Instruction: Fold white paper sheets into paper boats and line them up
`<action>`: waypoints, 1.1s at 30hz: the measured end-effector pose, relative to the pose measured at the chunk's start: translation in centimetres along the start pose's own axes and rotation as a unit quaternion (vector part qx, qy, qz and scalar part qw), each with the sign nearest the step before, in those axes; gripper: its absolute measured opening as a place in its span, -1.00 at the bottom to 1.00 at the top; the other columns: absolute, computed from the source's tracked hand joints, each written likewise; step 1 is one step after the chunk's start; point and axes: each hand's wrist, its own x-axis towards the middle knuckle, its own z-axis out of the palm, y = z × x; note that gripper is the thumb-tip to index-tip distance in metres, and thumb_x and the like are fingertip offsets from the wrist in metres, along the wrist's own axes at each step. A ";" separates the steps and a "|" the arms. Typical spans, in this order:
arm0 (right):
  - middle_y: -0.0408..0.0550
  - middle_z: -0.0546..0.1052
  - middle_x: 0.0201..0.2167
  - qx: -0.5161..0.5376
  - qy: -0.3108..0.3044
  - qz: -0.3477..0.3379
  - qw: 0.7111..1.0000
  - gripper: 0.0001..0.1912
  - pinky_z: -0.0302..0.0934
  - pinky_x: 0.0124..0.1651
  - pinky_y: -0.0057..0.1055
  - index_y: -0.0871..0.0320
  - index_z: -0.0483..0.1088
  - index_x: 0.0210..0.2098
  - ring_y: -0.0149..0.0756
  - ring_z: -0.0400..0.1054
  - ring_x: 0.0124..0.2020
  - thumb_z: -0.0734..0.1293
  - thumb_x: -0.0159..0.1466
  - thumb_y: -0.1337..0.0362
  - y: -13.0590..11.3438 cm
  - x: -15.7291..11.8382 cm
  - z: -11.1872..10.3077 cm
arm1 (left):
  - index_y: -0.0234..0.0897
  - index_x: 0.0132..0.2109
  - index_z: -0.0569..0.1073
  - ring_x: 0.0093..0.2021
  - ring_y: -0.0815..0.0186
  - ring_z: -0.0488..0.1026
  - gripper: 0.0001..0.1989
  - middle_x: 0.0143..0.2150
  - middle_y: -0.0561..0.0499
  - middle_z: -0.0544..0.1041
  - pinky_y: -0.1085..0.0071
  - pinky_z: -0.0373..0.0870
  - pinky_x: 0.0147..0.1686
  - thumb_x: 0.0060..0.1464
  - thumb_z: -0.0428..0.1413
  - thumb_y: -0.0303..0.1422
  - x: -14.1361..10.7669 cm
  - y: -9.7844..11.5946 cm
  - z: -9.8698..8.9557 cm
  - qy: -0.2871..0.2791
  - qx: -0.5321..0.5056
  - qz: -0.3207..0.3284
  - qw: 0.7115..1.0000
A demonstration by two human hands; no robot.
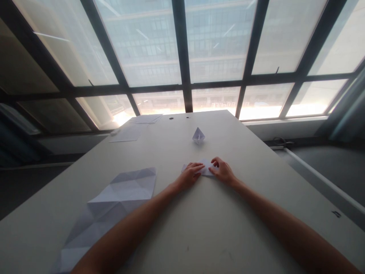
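Observation:
A small piece of folded white paper (206, 170) lies on the table between my hands. My left hand (191, 173) holds its left part down, fingers stretched over the top and thumb near the front edge. At the right end, my right hand (222, 171) grips the paper with thumb and bent fingers; the exact contact is partly hidden. Just beyond the hands stands a folded paper boat (198, 136) with a pointed peak. To the left, a large creased sheet of paper (122, 194) lies spread out, partly covered by my left forearm.
The white table (256, 213) stretches toward a wall of dark-framed windows (185, 49). Several flat paper sheets (125, 134) lie at its far left. Two small dark round spots (171, 118) show near the far edge. A curtain (350, 106) hangs at right.

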 end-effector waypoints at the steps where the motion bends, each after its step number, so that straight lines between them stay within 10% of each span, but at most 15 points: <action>1: -0.13 0.48 -0.33 0.003 -0.001 -0.008 1.000 -0.72 0.22 -0.22 -0.41 0.10 0.38 -0.13 -0.30 0.39 -0.31 0.38 0.16 0.21 0.0 0.0 0.0 | -0.13 0.20 0.42 0.16 0.19 0.34 -0.53 0.16 -0.05 0.46 0.17 0.29 0.19 0.16 0.07 -0.51 0.0 0.0 0.0 0.001 -0.002 -0.002 1.000; 12: -0.09 0.49 -0.28 0.059 0.022 -0.081 0.995 -0.77 0.27 -0.16 -0.37 0.11 0.42 -0.15 -0.30 0.36 -0.30 0.32 0.17 0.32 -0.4 0.0 0.5 | -0.08 0.30 0.27 0.20 0.16 0.28 -0.44 0.22 -0.04 0.40 0.14 0.24 0.19 0.18 0.06 -0.51 -0.1 0.8 -0.4 0.005 0.053 -0.032 0.998; 23: -0.08 0.50 -0.30 0.079 0.090 -0.087 0.989 -0.56 0.26 -0.07 -0.32 0.11 0.34 0.07 -0.28 0.39 -0.25 0.23 0.19 0.39 -0.2 0.4 0.1 | -0.18 0.34 0.18 0.21 0.01 0.27 -0.36 0.18 -0.17 0.41 0.05 0.07 0.22 0.18 0.18 -0.23 -0.1 -0.2 -1.4 0.159 0.190 -0.127 0.960; 33: -0.04 0.51 -0.30 0.092 0.069 -0.113 0.987 -0.82 0.27 -0.11 -0.33 0.12 0.48 -0.25 -0.25 0.39 -0.23 0.24 0.22 0.35 0.1 0.5 0.0 | -0.15 -0.24 0.60 -0.12 0.12 0.42 -0.79 -0.19 -0.06 0.50 0.18 0.29 -0.06 0.15 0.20 -0.13 0.0 0.3 -2.5 0.123 0.215 -0.144 0.958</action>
